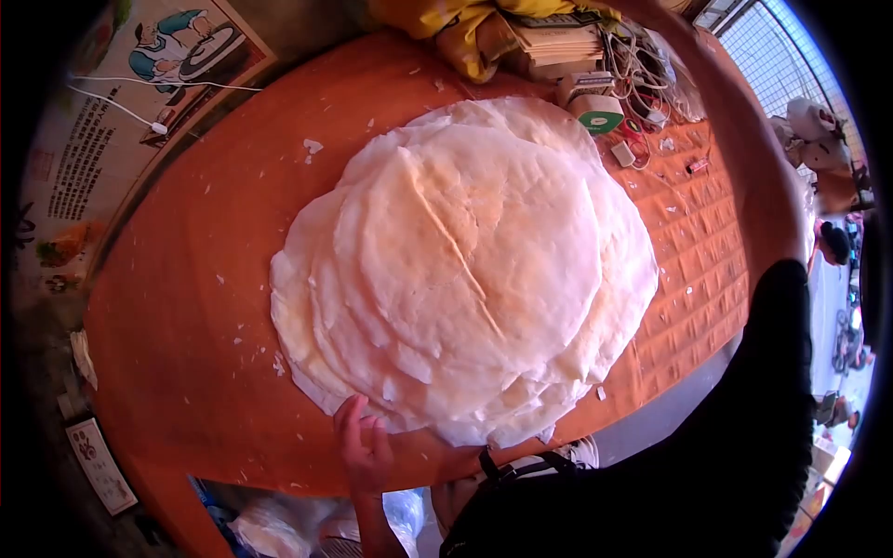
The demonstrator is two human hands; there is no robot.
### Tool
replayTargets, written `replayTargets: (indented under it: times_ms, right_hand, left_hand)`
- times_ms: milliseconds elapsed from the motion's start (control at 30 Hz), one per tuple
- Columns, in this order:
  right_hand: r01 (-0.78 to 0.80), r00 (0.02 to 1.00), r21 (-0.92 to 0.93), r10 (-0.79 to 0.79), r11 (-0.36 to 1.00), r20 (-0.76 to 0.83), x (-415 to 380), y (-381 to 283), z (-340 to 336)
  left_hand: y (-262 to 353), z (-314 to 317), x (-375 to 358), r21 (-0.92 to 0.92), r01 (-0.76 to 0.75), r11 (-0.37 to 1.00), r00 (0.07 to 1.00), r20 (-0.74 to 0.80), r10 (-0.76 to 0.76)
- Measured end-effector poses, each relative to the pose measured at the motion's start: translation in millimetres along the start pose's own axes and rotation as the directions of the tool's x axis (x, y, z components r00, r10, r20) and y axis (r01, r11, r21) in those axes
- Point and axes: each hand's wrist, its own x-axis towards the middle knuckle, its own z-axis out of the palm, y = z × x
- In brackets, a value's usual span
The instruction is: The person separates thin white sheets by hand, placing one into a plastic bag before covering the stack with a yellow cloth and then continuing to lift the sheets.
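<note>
A stack of large, thin, pale round sheets that look like flatbread (484,251) lies on the orange table cover (186,307). Their edges are uneven and overlap, and a raised crease crosses the top one. At the lower left edge of the stack is my left hand (363,446), its fingertips at the rim and its fingers a little bent and apart, with nothing seen between them. My right arm reaches up along the right side to the top edge of the view, where the hand is out of frame.
Behind the stack are a yellow cloth (456,37), stacked papers (556,42), a green-and-white round item (596,113) and tangled white cables (637,70). Small pale flakes dot the table. Plastic bags (279,525) sit below its front edge. People and a street show at right.
</note>
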Motion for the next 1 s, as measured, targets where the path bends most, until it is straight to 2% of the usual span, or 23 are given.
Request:
replayTargets:
  times_ms: [33, 100, 167, 233, 333, 367, 467, 533, 567, 633, 700, 733, 800, 867, 967, 1000]
  right_hand:
    - [0.047, 0.998, -0.113, -0.051, 0.993, -0.038, -30.2, -5.2, 18.2]
    - [-0.185, 0.978, -0.211, 0.201, 0.960, 0.056, -79.2, 23.4, 38.1]
    - [-0.093, 0.992, 0.038, 0.096, 0.995, -0.084, -154.9, -40.7, 16.7]
    - [-0.189, 0.980, 0.134, 0.195, 0.973, -0.029, -223.6, -74.7, 3.2]
    - [-0.256, 0.960, 0.279, 0.211, 0.925, 0.182, -310.3, -155.6, -20.7]
    - [-0.300, 0.937, 0.301, 0.221, 0.905, 0.270, -332.0, -180.3, -26.1]
    - [-0.097, 0.955, 0.396, -0.027, 0.913, 0.296, -370.6, -254.8, -38.6]
    - [0.000, 0.950, 0.424, -0.132, 0.906, 0.283, -387.9, -284.1, -33.9]
    - [0.048, 0.945, 0.413, -0.175, 0.909, 0.277, -393.3, -296.5, -30.3]
    - [0.011, 0.936, 0.400, -0.150, 0.916, 0.319, -406.4, -320.1, -15.5]
    - [0.111, 0.921, 0.312, -0.215, 0.944, 0.324, -407.3, -337.6, -5.4]
    - [0.108, 0.928, 0.290, -0.202, 0.951, 0.315, -411.5, -339.8, -0.2]
    - [0.122, 0.941, 0.269, -0.197, 0.955, 0.274, -418.2, -336.3, 9.0]
    - [0.115, 0.932, 0.296, -0.206, 0.948, 0.298, -418.3, -325.6, 0.7]
    - [0.015, 0.935, 0.335, -0.132, 0.942, 0.329, -405.8, -332.1, -9.6]
    - [0.005, 0.946, 0.322, -0.109, 0.947, 0.306, -403.8, -340.1, -4.8]
  left_hand:
    - [0.4, 1.7, -1.1, 0.009, -0.016, 1.000, 1.000, 0.006, 0.016]
    - [4.7, 4.6, -0.2, 0.016, -0.017, 1.000, 1.000, 0.008, 0.017]
    - [4.4, 9.2, 0.8, -0.024, 0.021, 0.999, 0.999, 0.032, -0.020]
    - [-0.9, 12.5, -3.2, -0.091, 0.113, 0.989, 0.991, 0.079, -0.106]
    - [9.3, 29.2, 2.0, -0.390, 0.306, 0.868, 0.948, 0.204, -0.243]
    - [15.0, 38.5, 6.6, -0.454, 0.314, 0.834, 0.946, 0.220, -0.237]
    - [11.0, 66.0, 23.8, -0.615, 0.388, 0.686, 0.922, 0.277, -0.272]
    - [14.7, 72.2, 37.0, -0.701, 0.488, 0.519, 0.869, 0.333, -0.367]
    - [24.4, 69.4, 41.5, -0.750, 0.490, 0.444, 0.866, 0.363, -0.343]
    - [28.5, 70.1, 43.1, -0.759, 0.513, 0.400, 0.856, 0.420, -0.301]
    - [36.7, 77.8, 42.5, -0.802, 0.537, 0.260, 0.841, 0.487, -0.234]
    - [38.6, 77.1, 40.3, -0.813, 0.549, 0.192, 0.834, 0.517, -0.193]
    - [38.6, 68.0, 33.3, -0.823, 0.495, 0.280, 0.869, 0.468, -0.161]
    - [29.1, 57.5, 23.5, -0.807, 0.454, 0.379, 0.890, 0.427, -0.157]
    - [-1.9, 48.3, 14.3, -0.746, 0.505, 0.435, 0.862, 0.416, -0.288]
    - [-2.2, 47.4, 14.1, -0.756, 0.513, 0.406, 0.857, 0.429, -0.285]
